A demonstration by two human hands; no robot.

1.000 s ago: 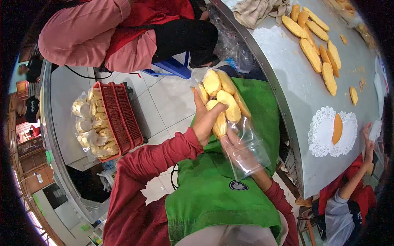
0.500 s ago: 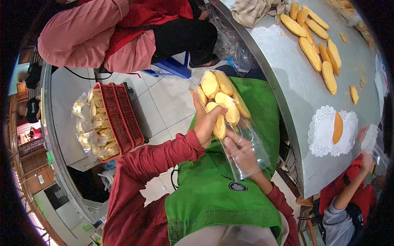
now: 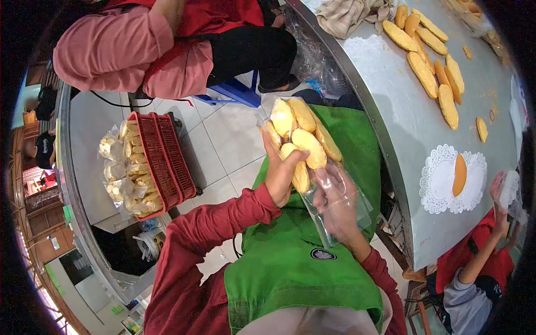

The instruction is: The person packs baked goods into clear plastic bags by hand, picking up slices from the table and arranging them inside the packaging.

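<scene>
A clear plastic bag (image 3: 349, 198) with several oblong yellow pieces that look like halved bread rolls (image 3: 308, 146) is held over my green apron. My left hand (image 3: 279, 176) wraps round the filled part of the bag, its thumb pressed over one piece. My right hand (image 3: 338, 206) is at the bag's loose, unfilled end, its bent fingers close to the lowest piece. Plastic lies over part of this hand, and I cannot tell whether it is inside the bag or behind it.
On the metal table (image 3: 385, 117) lie more yellow pieces (image 3: 421, 72), a cloth (image 3: 352, 17) and a white lace doily (image 3: 427, 184) with one piece on it. A red crate (image 3: 164, 162) holds filled bags at left. One co-worker (image 3: 120, 44) sits ahead; another's hand (image 3: 498, 192) holds plastic at right.
My right hand has moved up along the bag toward the pieces, its fingers less tightly pinched. The bag has tilted slightly. At right, the co-worker's hand has shifted with the plastic.
</scene>
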